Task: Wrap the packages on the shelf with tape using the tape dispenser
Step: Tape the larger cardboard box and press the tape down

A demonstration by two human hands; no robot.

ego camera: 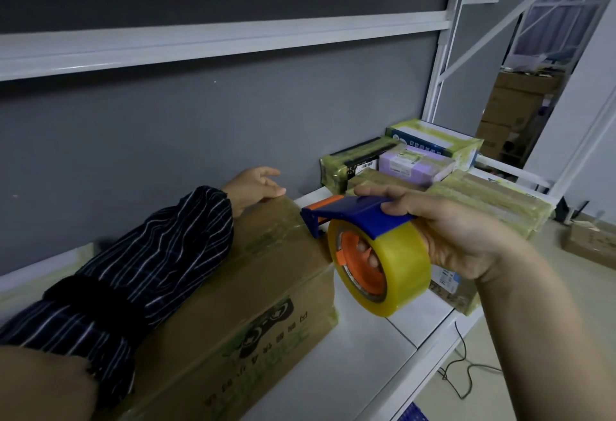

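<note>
Bare shelf (350,364) between carton (253,294) and wrapped packages (493,204)

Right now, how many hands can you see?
2. The left hand rests on the far top edge of the big cardboard box. The right hand grips the blue tape dispenser just beside that box. No other hands show.

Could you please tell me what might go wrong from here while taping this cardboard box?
1. The sleeve lies across the top of the box, so tape pulled along it could stick to the cloth.
2. The tape dispenser in the right hand has its cutter end pointing toward the left hand on the far edge; a quick pull might nick fingers.
</note>
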